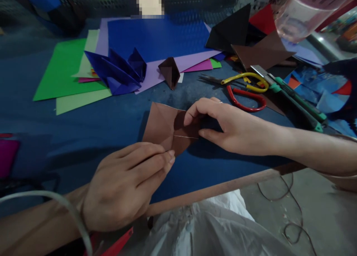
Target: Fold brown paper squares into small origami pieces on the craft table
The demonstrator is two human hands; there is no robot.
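A folded brown paper (164, 127) lies on the blue table (92, 125) near its front edge. My left hand (126, 183) has its fingers pressed together on the paper's lower corner. My right hand (227, 125) pinches the paper's right side between thumb and forefinger. The paper shows creases and a partly folded flap under the right fingers.
Behind lie a blue folded paper shape (118, 72), a small brown folded piece (169, 72), sheets of green (65, 68), blue (156, 38) and purple paper. Scissors with yellow and red handles (242, 88), a green utility knife (292, 96) and a clear bottle (304, 10) are at right.
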